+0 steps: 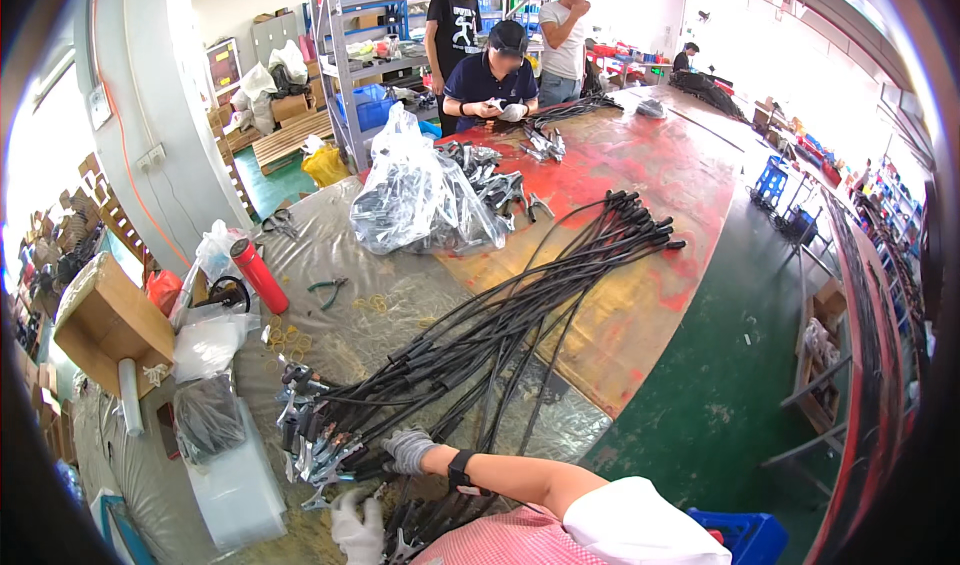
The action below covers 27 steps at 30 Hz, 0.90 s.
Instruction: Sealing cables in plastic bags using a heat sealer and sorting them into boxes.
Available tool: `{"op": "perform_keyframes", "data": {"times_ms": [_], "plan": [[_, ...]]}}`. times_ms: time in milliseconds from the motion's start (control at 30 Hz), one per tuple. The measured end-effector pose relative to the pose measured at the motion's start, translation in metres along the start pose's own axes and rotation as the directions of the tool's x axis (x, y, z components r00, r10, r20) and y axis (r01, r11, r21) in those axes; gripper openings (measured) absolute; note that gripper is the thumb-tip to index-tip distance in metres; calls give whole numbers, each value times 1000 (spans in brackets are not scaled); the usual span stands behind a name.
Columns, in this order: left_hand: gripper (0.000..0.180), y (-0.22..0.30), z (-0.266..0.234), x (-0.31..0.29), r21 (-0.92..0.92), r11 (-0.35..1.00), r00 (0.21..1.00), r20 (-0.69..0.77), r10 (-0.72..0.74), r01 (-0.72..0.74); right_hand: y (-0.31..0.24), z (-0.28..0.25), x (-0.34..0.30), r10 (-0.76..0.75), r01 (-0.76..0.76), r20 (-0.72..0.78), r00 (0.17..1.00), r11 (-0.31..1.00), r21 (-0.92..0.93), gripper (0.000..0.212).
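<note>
A bundle of black cables (470, 330) lies across the table, with black sleeved ends at the far right and metal spring clamps (325, 435) piled at the near left. My right hand (408, 452), in a grey striped glove, is closed on a black cable near the clamps; its fingertips are partly hidden. Below it, my left hand (358, 528) in a white glove has its fingers apart, beside the near clamps, and nothing shows in it. More cables with clamps (405, 540) lie close to my body, partly covered by my clothing.
Clear plastic bags of clamps (415, 200) stand mid-table. A red cylinder (259, 276), green-handled pliers (328, 293), yellow rubber bands (288, 342) and plastic sheets (232, 480) lie leftward. An open cardboard box (115, 315) is at left. A co-worker (492, 83) handles things across the table; others stand behind.
</note>
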<state>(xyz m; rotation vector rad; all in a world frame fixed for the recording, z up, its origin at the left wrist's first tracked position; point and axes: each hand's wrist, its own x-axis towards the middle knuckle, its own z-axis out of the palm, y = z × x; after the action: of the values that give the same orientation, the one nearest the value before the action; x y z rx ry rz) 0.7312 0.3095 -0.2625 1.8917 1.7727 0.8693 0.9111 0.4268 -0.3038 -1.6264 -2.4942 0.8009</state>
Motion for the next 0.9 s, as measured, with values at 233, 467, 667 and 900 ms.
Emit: {"op": "perform_keyframes", "data": {"times_ms": [233,467,667,900], "plan": [[45,-40,-31,18,-371,870,933,-23,-358,325,-24,-93,-36,-132,62,119,984,880,470,37],[71,39,-65,38,-790,-38,785,612,-96,611,-46,-96,-82,-264,196,208,942,934,298,39],[28,65,-95,39,-541,785,881,472,-14,302,-43,-70,-77,-340,325,-18,940,882,342,39],[26,62,-120,77,-716,480,862,433,-264,507,-16,-67,-73,-34,74,-150,988,960,270,36]]}}
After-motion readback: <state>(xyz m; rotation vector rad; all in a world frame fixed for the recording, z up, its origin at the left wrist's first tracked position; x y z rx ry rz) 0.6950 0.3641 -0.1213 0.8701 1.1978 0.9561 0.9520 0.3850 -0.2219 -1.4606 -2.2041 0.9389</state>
